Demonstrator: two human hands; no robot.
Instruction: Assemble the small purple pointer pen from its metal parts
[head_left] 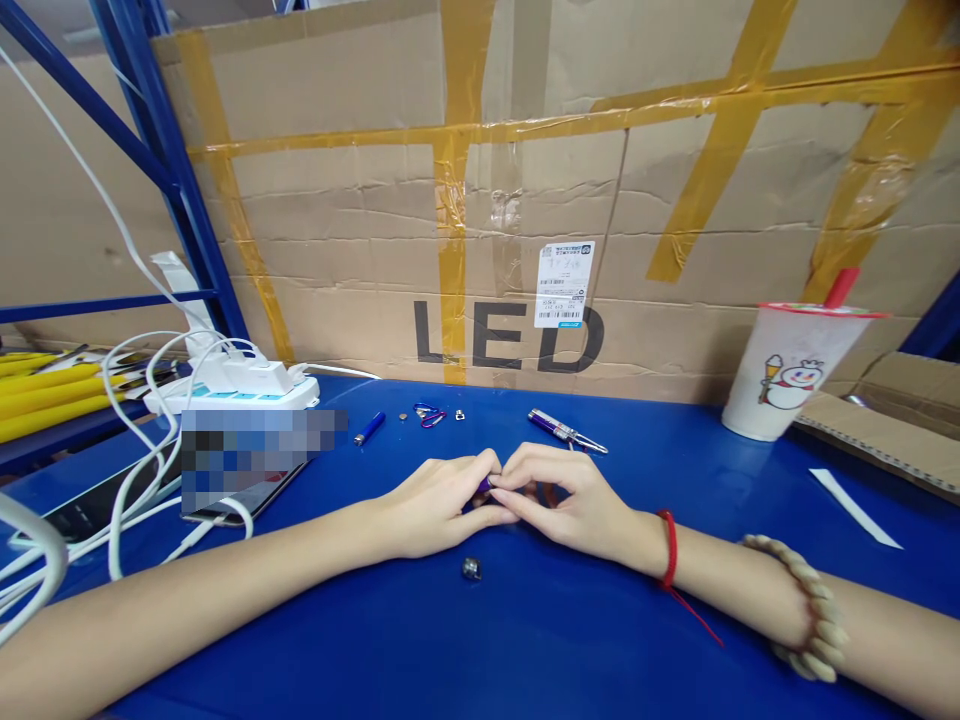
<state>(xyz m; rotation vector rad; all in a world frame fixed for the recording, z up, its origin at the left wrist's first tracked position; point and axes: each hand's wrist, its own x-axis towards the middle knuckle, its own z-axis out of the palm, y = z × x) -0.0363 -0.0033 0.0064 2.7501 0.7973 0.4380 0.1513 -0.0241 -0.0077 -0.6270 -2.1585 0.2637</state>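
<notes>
My left hand [439, 508] and my right hand [574, 497] meet over the middle of the blue table, fingertips pinched together. Between them is a small purple piece [485, 485], mostly covered by the fingers, so its full shape is hidden. Just in front of the hands lies a small dark shiny metal piece [471, 569]. Beyond them are a purple-and-silver penlight-like tube with a metal clip [559, 428], a blue tube [370, 428], small carabiner clips [432, 417], a tiny round disc [403, 417] and a small silver fitting [460, 415].
A white power strip [247, 390] with tangled white cables [116, 500] and a phone [262, 490] occupy the left. At right stand a paper cup with a red straw [787, 375] and a white strip [855, 508]. A large taped cardboard sheet [360, 230] walls the back.
</notes>
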